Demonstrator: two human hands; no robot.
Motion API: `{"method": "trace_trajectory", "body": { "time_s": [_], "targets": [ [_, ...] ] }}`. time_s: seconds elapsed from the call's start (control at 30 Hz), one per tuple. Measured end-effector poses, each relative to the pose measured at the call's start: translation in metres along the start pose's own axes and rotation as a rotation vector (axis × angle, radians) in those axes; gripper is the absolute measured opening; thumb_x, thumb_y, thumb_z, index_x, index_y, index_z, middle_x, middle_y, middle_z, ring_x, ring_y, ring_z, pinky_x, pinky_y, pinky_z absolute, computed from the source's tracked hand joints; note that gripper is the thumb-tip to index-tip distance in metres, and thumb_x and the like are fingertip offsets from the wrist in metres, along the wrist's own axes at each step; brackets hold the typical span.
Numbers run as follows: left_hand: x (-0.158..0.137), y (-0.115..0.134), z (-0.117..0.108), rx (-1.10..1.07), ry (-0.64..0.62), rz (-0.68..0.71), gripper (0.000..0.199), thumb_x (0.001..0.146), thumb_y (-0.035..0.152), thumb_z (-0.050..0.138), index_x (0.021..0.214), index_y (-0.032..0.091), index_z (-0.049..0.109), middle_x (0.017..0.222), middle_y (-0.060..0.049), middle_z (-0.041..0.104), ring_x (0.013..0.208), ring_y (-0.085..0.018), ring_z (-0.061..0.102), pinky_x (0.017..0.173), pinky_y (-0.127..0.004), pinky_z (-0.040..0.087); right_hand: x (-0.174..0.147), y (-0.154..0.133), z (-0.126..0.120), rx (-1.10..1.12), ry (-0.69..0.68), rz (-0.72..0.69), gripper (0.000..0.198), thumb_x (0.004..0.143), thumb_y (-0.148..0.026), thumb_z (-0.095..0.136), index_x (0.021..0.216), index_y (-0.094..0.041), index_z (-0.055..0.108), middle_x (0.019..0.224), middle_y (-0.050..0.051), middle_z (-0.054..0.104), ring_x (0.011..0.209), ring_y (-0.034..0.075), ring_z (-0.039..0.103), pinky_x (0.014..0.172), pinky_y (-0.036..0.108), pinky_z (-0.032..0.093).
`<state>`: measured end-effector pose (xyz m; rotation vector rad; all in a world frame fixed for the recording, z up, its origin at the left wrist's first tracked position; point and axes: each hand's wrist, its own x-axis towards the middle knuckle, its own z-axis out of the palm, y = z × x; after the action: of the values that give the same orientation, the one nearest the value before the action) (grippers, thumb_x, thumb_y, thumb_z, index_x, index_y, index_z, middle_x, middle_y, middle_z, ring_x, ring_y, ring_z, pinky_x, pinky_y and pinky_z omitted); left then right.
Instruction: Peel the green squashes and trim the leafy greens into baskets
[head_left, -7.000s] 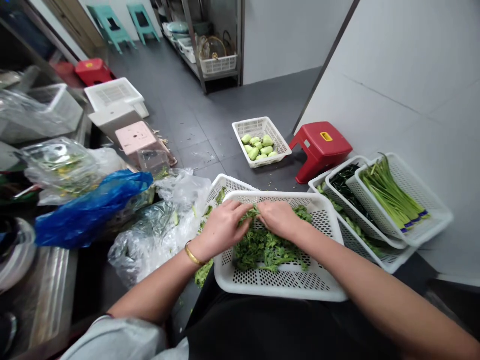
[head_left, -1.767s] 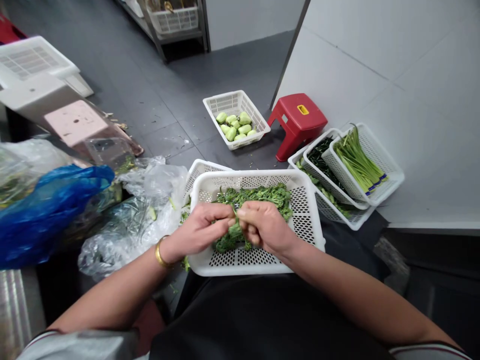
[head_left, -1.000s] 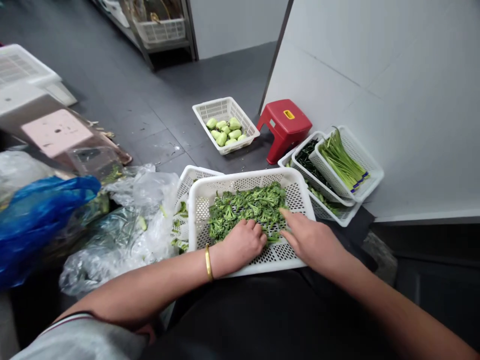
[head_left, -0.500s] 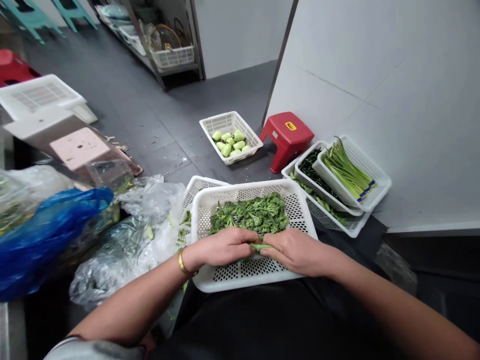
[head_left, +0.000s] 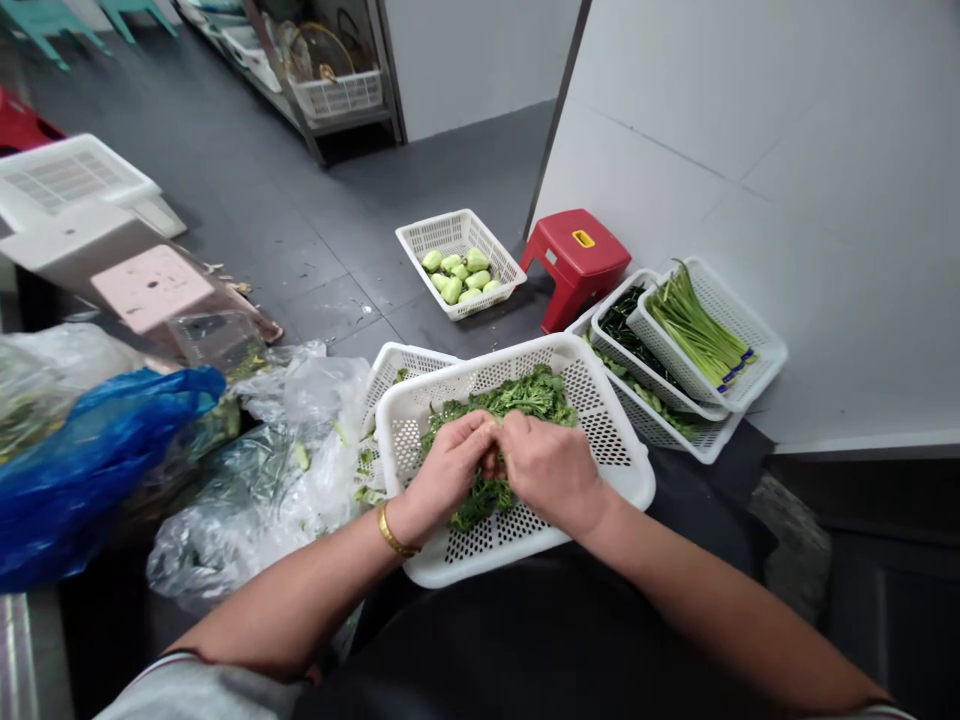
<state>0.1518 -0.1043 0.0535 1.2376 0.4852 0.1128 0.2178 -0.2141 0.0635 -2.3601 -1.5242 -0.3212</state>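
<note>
My left hand and my right hand meet above a white perforated basket on my lap. Both are closed, fingertips together, on a green broccolini stalk that is mostly hidden behind the fingers. Florets show just below the hands, but I cannot tell whether they belong to this stalk. A pile of broccolini with leafy green heads lies in the basket beyond my knuckles. On my left wrist is a gold bracelet.
Crumpled clear plastic bags and a blue bag lie left. Ahead, a basket of pale green squashes stands on the floor beside a red stool. Stacked vegetable baskets sit right, by the wall. A metal shelf stands farther back.
My hands have drawn together and lifted slightly, turning inward around the stalk, which showed between them before. The basket on my lap has tilted, its right side higher in view.
</note>
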Motion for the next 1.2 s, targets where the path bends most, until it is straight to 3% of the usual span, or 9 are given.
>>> {"method": "trace_trajectory", "body": {
  "time_s": [0.2, 0.37, 0.47, 0.6, 0.77, 0.87, 1.0, 1.1, 1.2],
  "targets": [
    [0.005, -0.005, -0.009, 0.031, 0.011, -0.06, 0.039, 0.071, 0.048, 0.062, 0.058, 0.016, 0.043, 0.051, 0.006, 0.04, 0.045, -0.006, 0.035, 0.042, -0.019, 0.028, 0.004, -0.004, -0.004, 0.238, -0.028, -0.148, 0.033, 0.095, -0.018, 0.026, 0.073, -0.016, 0.051, 0.062, 0.005, 0.06, 0.054, 0.016, 0.057, 0.049, 0.026, 0.031],
    [0.002, -0.002, -0.007, -0.119, -0.084, -0.139, 0.038, 0.073, 0.05, 0.06, 0.064, 0.019, 0.041, 0.049, 0.007, 0.04, 0.041, -0.007, 0.037, 0.038, -0.02, 0.036, 0.026, 0.023, -0.019, 0.311, -0.409, 0.097, 0.029, 0.092, -0.042, 0.04, 0.094, -0.015, 0.047, 0.071, 0.005, 0.063, 0.061, 0.018, 0.06, 0.053, 0.025, 0.032],
    [-0.002, 0.001, -0.012, -0.073, -0.157, -0.165, 0.038, 0.075, 0.05, 0.058, 0.063, 0.018, 0.042, 0.05, 0.007, 0.039, 0.042, -0.007, 0.036, 0.039, -0.02, 0.037, 0.026, 0.025, -0.018, 0.294, -0.643, 0.051, 0.024, 0.093, -0.037, 0.042, 0.096, -0.013, 0.046, 0.073, 0.007, 0.065, 0.063, 0.02, 0.061, 0.052, 0.025, 0.029],
    [-0.008, 0.007, -0.022, 0.248, -0.459, -0.189, 0.037, 0.083, 0.051, 0.047, 0.068, 0.017, 0.045, 0.053, 0.005, 0.039, 0.044, -0.008, 0.038, 0.041, -0.021, 0.034, 0.011, 0.029, -0.021, 0.351, -0.844, -0.112, 0.017, 0.093, -0.024, 0.038, 0.087, -0.015, 0.05, 0.073, 0.007, 0.064, 0.063, 0.018, 0.059, 0.054, 0.026, 0.029],
    [-0.013, 0.01, -0.022, 0.582, -0.926, 0.021, 0.026, 0.088, 0.033, 0.039, 0.066, 0.019, 0.041, 0.059, 0.002, 0.042, 0.053, -0.01, 0.039, 0.052, -0.022, 0.035, 0.012, 0.046, -0.043, 0.766, -0.945, -0.203, 0.021, 0.078, -0.012, 0.046, 0.058, -0.017, 0.046, 0.051, -0.004, 0.047, 0.047, 0.008, 0.042, 0.047, 0.021, 0.027],
    [-0.015, 0.007, -0.015, 0.923, -0.886, 0.127, 0.02, 0.087, 0.024, 0.04, 0.067, 0.019, 0.045, 0.062, 0.0, 0.048, 0.055, -0.012, 0.044, 0.056, -0.024, 0.036, 0.043, 0.05, -0.055, 0.94, -0.751, -0.056, 0.017, 0.084, -0.019, 0.044, 0.071, -0.015, 0.054, 0.056, -0.004, 0.051, 0.051, 0.008, 0.047, 0.052, 0.019, 0.037],
    [-0.02, 0.005, -0.006, 1.28, -0.771, 0.219, 0.014, 0.084, 0.023, 0.045, 0.08, 0.017, 0.058, 0.079, -0.005, 0.058, 0.063, -0.016, 0.053, 0.058, -0.025, 0.04, 0.079, 0.051, -0.048, 0.444, -0.442, 0.053, 0.035, 0.085, -0.025, 0.053, 0.116, -0.011, 0.05, 0.094, 0.009, 0.062, 0.08, 0.018, 0.06, 0.069, 0.028, 0.046],
    [-0.024, 0.004, -0.004, 1.353, -0.757, 0.24, 0.019, 0.085, 0.024, 0.044, 0.089, 0.016, 0.061, 0.082, -0.006, 0.06, 0.067, -0.017, 0.056, 0.061, -0.027, 0.042, 0.073, 0.054, -0.025, -0.03, -0.604, -0.009, 0.023, 0.087, -0.026, 0.051, 0.101, -0.009, 0.06, 0.098, 0.015, 0.061, 0.083, 0.026, 0.061, 0.066, 0.033, 0.045],
    [-0.027, 0.002, -0.007, 1.336, -0.772, 0.276, 0.022, 0.087, 0.022, 0.042, 0.091, 0.016, 0.062, 0.082, -0.006, 0.061, 0.071, -0.018, 0.058, 0.064, -0.027, 0.044, 0.052, 0.061, -0.005, -0.156, -0.735, -0.055, 0.02, 0.089, -0.018, 0.045, 0.093, -0.009, 0.062, 0.094, 0.016, 0.061, 0.078, 0.024, 0.061, 0.059, 0.031, 0.042]
  ]
}}
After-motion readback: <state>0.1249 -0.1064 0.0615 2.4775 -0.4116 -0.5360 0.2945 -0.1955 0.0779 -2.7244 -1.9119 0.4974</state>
